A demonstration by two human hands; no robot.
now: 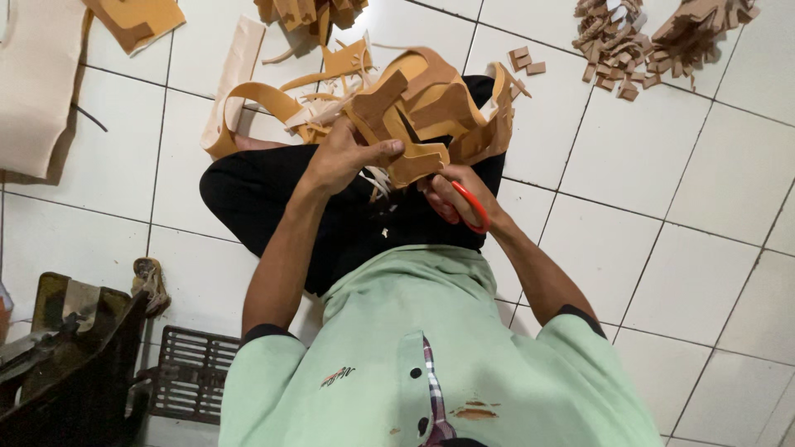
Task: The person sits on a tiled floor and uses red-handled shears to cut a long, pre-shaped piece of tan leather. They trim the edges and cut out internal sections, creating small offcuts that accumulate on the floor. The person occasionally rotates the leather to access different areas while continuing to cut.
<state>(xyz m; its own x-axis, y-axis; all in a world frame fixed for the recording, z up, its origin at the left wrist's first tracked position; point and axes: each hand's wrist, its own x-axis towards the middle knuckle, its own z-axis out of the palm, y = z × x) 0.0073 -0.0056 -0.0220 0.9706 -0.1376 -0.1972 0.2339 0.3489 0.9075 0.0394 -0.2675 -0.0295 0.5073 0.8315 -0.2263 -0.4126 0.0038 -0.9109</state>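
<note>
I see a white tiled floor [662,165] under me, with tan scrap heaps [654,41] near its far right edge and a pale sheet [33,91] at the far left corner. Bare tiles lie open to the right; on the near left a dark machine [74,364] and a metal grate [190,372] crowd in. My left hand [344,157] pinches a tan cut piece [414,161] between thumb and fingers, over my lap. My right hand [455,194] sits just beside and below it, closed through red-handled scissors [468,207] — blades hidden behind the piece. More tan offcuts [431,99] pile just beyond.
</note>
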